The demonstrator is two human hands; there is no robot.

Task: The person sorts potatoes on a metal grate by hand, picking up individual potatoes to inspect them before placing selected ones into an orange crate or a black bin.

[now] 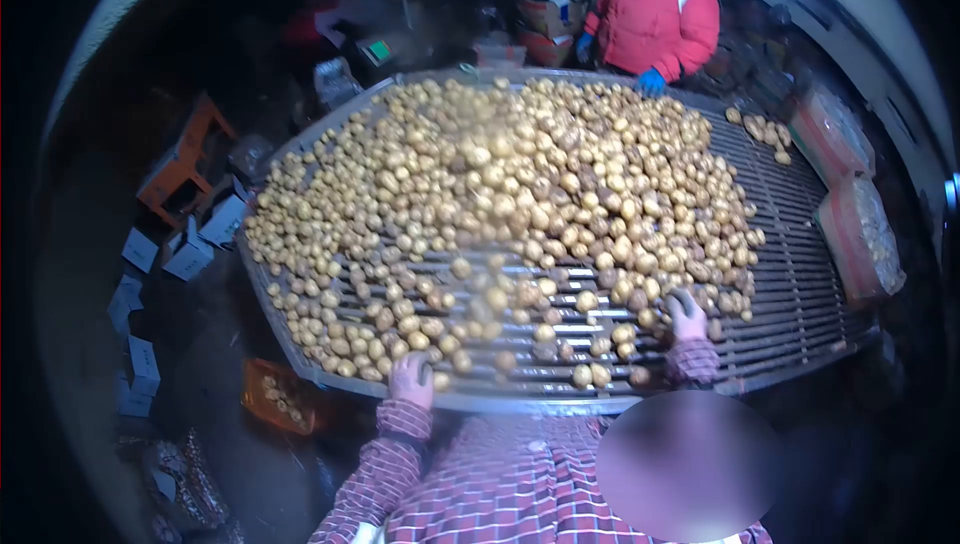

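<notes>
Many potatoes (600, 184) are spread over a slatted metal table (790, 244). At the near edge, left of centre, my left hand (411, 381) rests beside several potatoes; its fingers point away from me, and what they may hold is too small to tell. Farther right, my right hand (686, 316) reaches over the slats and touches the near side of the potato pile. Its fingertips look dark, and any potato under them is hidden. Bare slats show between the two hands, with scattered potatoes on them.
Across the table stands a person in a red jacket (655, 14) with blue gloves. Filled sacks (858, 234) lean at the right edge. On the floor at left are an orange crate (255, 399) holding potatoes, white boxes (188, 256) and an orange stand (185, 159).
</notes>
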